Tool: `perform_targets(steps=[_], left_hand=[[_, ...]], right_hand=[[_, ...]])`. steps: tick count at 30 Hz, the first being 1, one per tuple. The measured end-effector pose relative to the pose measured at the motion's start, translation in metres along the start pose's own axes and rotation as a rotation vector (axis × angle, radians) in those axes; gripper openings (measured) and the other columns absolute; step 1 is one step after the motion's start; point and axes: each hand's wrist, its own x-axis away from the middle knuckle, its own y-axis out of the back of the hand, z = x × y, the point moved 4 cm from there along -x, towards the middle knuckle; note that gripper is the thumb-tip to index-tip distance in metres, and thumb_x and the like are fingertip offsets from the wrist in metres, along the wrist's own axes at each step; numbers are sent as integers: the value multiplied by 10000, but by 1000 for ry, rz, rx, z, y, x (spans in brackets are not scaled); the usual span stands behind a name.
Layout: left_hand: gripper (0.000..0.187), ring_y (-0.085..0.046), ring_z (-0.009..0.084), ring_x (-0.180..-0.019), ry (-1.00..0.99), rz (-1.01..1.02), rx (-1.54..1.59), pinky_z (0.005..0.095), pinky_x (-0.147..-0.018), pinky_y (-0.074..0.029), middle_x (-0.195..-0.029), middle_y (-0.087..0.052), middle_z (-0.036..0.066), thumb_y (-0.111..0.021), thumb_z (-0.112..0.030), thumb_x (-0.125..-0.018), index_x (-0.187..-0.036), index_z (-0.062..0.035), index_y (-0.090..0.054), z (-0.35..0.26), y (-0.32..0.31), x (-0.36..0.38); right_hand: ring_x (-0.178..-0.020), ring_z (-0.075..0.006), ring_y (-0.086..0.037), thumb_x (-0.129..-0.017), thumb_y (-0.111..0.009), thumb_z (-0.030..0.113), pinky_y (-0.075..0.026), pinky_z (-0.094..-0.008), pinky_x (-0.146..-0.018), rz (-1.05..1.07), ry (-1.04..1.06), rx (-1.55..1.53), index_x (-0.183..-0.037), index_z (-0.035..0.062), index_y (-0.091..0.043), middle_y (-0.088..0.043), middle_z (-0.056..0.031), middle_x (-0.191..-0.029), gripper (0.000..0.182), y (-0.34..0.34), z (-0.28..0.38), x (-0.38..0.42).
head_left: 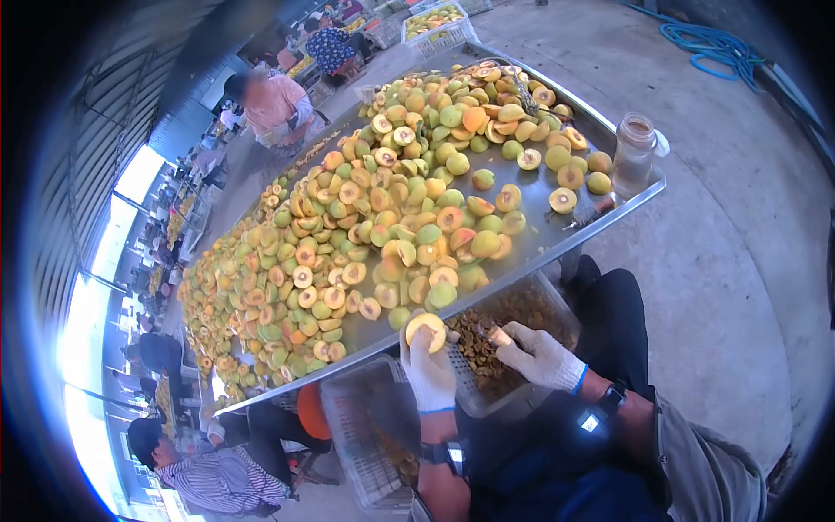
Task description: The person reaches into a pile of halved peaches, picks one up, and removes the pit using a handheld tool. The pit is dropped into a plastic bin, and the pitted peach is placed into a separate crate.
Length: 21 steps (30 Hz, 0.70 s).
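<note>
My left hand [428, 374], in a white knit glove, grips a halved peach [425, 332] with its pale cut face turned up. Close by on the right, my gloved right hand [544, 358] is closed around a small hand tool with a light handle [499, 336]; its working end is hard to make out. Both hands are just off the near edge of a metal table [539, 261] heaped with peach halves [348, 226]. Beneath them, a plastic crate [474, 404] contains brown peach pits [487, 365].
Another crate [361, 435] stands to the left of my arms. A clear jar [634, 152] sits at the table's right corner. One person in stripes [226, 478] sits at lower left, another in pink [277, 109] across the table. A blue hose [709, 43] lies coiled on the floor.
</note>
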Motion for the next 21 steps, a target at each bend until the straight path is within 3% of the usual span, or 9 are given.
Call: perform_targets(steps=[4,5,6,7,9,13,16,21], left_hand=[[416,-635,339,-1108,159,45,394,486,-996,-523,-1216,-634,160,-567,-258,-1028,-1366,-17,-546,17,-9,33],[463,-608,365,-1174,188,64,384,503,-1054,-485,-1270,-623,182,-513,-349,-1065,-1395,-25,-527,20,-9,38],[463,-608,365,-1174,191,63,389,503,-1054,-485,-1270,-623,182,-513,-349,-1065,-1395,-25,-527,21,-11,42],[501,-605,368,-1187,227,60,438,507,-1060,-482,-1292,-615,187,-472,-401,-1080,-1408,-25,-516,22,-14,46],[618,-599,369,-1214,246,68,456,516,-1074,-474,-1334,-600,197,-368,-524,-1104,-1451,-25,-477,22,-20,54],[599,-596,363,-1225,214,70,299,518,-1079,-469,-1348,-598,194,-397,-505,-1101,-1468,-37,-471,26,-26,57],[605,-595,357,-1227,181,60,278,506,-1077,-474,-1359,-595,193,-427,-501,-1093,-1478,-36,-465,27,-33,59],[583,-616,325,-1140,143,-21,291,469,-1003,-513,-1293,-625,169,-466,-501,-1077,-1422,-34,-517,31,-36,62]], right_hand=[[-847,-413,-691,-1046,-584,370,-529,-462,-779,118,-46,51,-1118,39,-633,-687,-239,-889,342,-11,12,8],[-828,-376,-701,-1038,-602,351,-519,-454,-758,116,-23,102,-1128,30,-628,-682,-237,-864,335,-13,13,9],[-809,-338,-711,-1030,-620,333,-508,-445,-737,113,-1,153,-1138,20,-623,-677,-236,-838,330,-15,15,10],[-813,-430,-702,-1027,-615,371,-518,-483,-727,122,-20,150,-1149,15,-621,-679,-264,-843,377,-13,25,14],[-813,-438,-703,-1022,-618,379,-523,-490,-729,105,-20,212,-1176,11,-622,-687,-264,-850,399,-13,22,16],[-858,-475,-700,-1015,-617,395,-534,-509,-750,131,-64,214,-1274,3,-614,-707,-284,-907,470,-14,27,17],[-918,-505,-675,-1040,-555,393,-520,-543,-790,111,-77,228,-1180,22,-639,-701,-296,-982,405,-16,32,18],[-924,-510,-673,-1054,-532,402,-517,-549,-793,91,-53,197,-1216,20,-619,-698,-307,-988,424,-21,26,17]])
